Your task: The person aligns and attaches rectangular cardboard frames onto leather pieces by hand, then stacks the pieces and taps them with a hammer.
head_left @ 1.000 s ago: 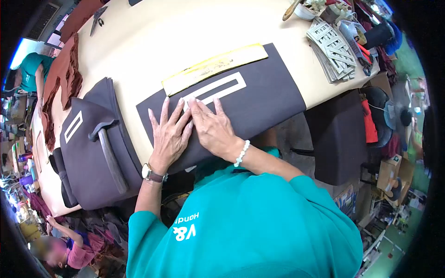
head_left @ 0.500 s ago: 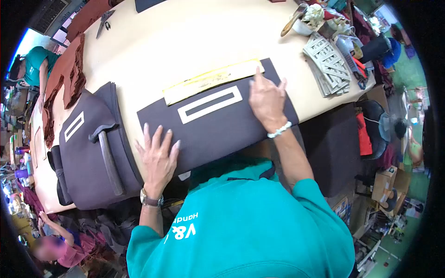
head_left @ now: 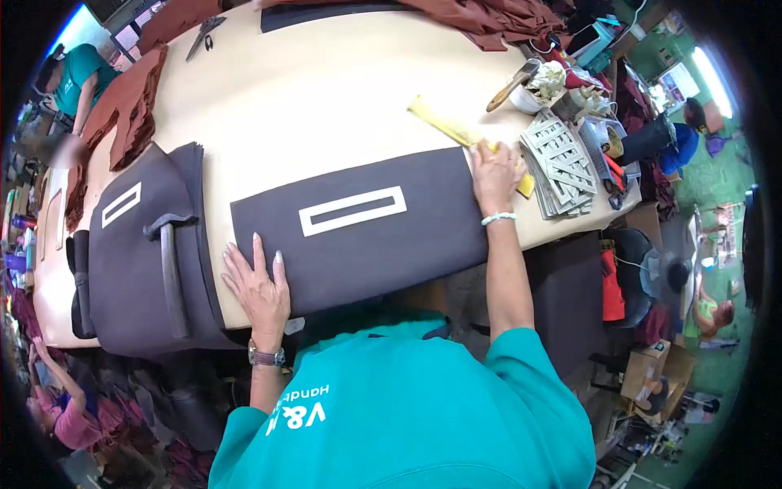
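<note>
A dark brown rectangular panel (head_left: 383, 269), which looks like leather or similar sheet, lies in front of me. On it rests a cream rectangular frame (head_left: 352, 211) with a long slot. My left hand (head_left: 259, 289) presses flat near the panel's left front corner, fingers spread. Beyond the panel's right edge, my right hand (head_left: 495, 181) has its fingers curled over a long yellow strip (head_left: 444, 122), which lies slantwise on the table. The palm side of that hand is hidden.
To the left, a hammer (head_left: 171, 277) lies on stacked dark panels (head_left: 122, 269) with another cream frame (head_left: 121, 204). On the right are stacked slotted templates (head_left: 560, 163), a brush (head_left: 511, 88) and a white bowl (head_left: 525, 101). Scissors (head_left: 201, 37) lie far left. A co-worker (head_left: 81, 81) stands beyond.
The yellow strip has come off the panel's back edge and turned to lie at the right. My right hand moved right with it. My left hand stays flat on the panel.
</note>
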Tool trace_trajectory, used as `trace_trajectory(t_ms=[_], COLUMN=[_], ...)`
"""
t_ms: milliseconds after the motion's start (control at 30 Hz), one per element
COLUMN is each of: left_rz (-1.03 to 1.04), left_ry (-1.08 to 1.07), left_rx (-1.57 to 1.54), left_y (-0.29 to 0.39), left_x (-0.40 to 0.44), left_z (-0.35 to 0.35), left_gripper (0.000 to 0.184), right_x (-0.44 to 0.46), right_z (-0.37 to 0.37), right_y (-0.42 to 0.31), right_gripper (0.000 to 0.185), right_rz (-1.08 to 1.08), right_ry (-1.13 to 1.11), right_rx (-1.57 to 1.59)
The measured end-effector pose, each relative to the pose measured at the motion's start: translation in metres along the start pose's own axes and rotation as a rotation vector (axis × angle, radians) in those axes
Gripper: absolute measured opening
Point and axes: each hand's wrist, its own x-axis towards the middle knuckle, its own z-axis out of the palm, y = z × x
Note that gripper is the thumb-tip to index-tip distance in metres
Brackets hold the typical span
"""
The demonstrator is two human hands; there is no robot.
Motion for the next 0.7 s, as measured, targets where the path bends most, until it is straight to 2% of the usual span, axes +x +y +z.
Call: trace_trajectory(t_ms=[100,167,200,267,333,367,400,467,533,567,600,700], left_rz=[0.033,0.074,0.093,0.174,0.189,0.155,0.116,0.024,-0.080,-0.116,-0.152,-0.234], left_ry=[0.015,0.058,0.071,0.089,0.061,0.096,0.149,0.287,0.442,0.554,0.658,0.820], left_rx=[0.011,-0.004,-0.060,-0.178,-0.445,-0.641,-0.779,-0.915,-0.873,-0.761,-0.645,-0.361], left_y=[-0.002,-0.006,-0.003,0.000,0.004,0.011,0.016,0.020,0.001,-0.017,-0.037,-0.095], left_x=[0.002,0.001,0.000,0.001,-0.001,-0.005,-0.008,-0.016,-0.028,-0.033,-0.039,-0.047], left_z=[0.001,0.009,0.010,0.011,0.003,-0.007,-0.024,-0.069,-0.115,-0.135,-0.155,-0.208], left_gripper=[0.049,0.045,0.042,0.035,0.031,0.033,0.035,0.036,0.038,0.037,0.037,0.035], right_x=[-0.016,-0.049,-0.070,-0.097,-0.108,-0.111,-0.109,-0.096,-0.084,-0.078,-0.080,-0.081], right_z=[-0.002,-0.044,-0.037,-0.021,-0.037,-0.040,-0.057,-0.061,-0.089,-0.102,-0.126,-0.133], right_y=[0.021,0.003,0.000,-0.006,-0.019,-0.021,-0.026,-0.030,-0.066,-0.086,-0.113,-0.187], right_gripper=[0.039,0.047,0.046,0.030,0.016,0.014,0.011,0.011,0.015,0.017,0.018,0.011], right_rz=[0.010,0.027,-0.049,-0.120,-0.135,-0.073,-0.075,-0.059,-0.239,-0.300,-0.215,-0.480], right_ry=[0.213,-0.020,0.028,0.138,0.019,-0.018,-0.043,-0.058,0.138,0.082,-0.102,-0.193], right_rx=[-0.029,0.039,0.110,0.359,0.609,0.805,0.823,1.188,1.313,1.387,1.532,1.715])
